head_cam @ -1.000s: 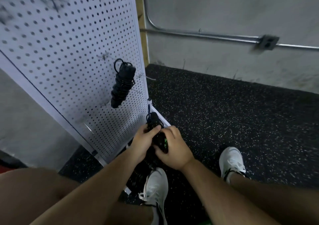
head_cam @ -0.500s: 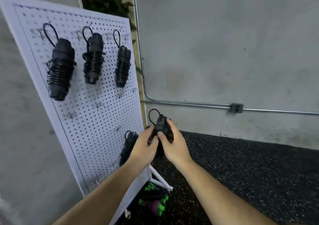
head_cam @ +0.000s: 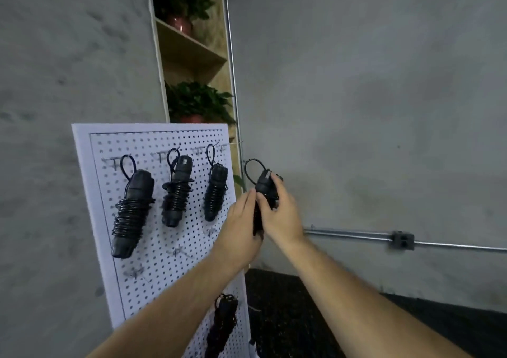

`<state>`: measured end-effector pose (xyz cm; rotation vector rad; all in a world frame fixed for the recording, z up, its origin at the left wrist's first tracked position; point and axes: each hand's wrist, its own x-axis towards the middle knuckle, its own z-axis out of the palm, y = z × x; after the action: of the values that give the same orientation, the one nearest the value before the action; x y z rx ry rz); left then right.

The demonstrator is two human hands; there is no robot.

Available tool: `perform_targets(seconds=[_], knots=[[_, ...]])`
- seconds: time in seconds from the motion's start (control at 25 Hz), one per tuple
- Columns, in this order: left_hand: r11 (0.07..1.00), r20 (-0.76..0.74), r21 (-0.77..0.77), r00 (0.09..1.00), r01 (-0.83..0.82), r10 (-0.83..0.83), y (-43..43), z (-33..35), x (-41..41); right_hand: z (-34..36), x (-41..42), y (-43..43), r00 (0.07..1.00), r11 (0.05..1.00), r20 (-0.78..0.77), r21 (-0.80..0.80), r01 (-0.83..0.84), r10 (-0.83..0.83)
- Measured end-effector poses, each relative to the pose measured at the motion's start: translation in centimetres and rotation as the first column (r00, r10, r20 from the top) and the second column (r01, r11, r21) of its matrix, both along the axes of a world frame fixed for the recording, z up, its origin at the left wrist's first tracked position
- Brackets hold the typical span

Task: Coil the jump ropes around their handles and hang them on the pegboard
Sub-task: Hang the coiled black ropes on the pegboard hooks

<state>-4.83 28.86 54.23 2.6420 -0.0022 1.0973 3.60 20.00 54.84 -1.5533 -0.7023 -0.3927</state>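
As it stands upright at mid-frame, loop on top, the black coiled jump rope [head_cam: 264,188] is gripped by both hands: left hand [head_cam: 241,227] nearer the white perforated pegboard [head_cam: 175,264] just leftward, right hand [head_cam: 281,216] outside.

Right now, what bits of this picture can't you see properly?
All in the head view:
- Held jump rope: its lower half is hidden behind the left hand and right hand.
- Lowest jump rope on the pegboard: its lower end is cut off by the bottom edge.
- Bare hooks: too blurred to tell their shape.
- Label on a hung handle: too small to read.
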Motion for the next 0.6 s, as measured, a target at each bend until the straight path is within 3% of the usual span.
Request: perform_targets(seconds=[0.28, 0.6], knots=[[0.997, 0.030, 0.025, 0.997, -0.074, 0.073, 3.6, 5.2, 6.1, 5.5, 5.8, 4.4, 0.995, 0.993, -0.029, 0.076, -0.093, 0.096], [0.991, 0.026, 0.007, 0.991, -0.135, 0.135, 6.0, 6.6, 9.8, 7.6, 10.3, 8.0, 0.993, 0.995, -0.054, 0.008, -0.102, 0.102]])
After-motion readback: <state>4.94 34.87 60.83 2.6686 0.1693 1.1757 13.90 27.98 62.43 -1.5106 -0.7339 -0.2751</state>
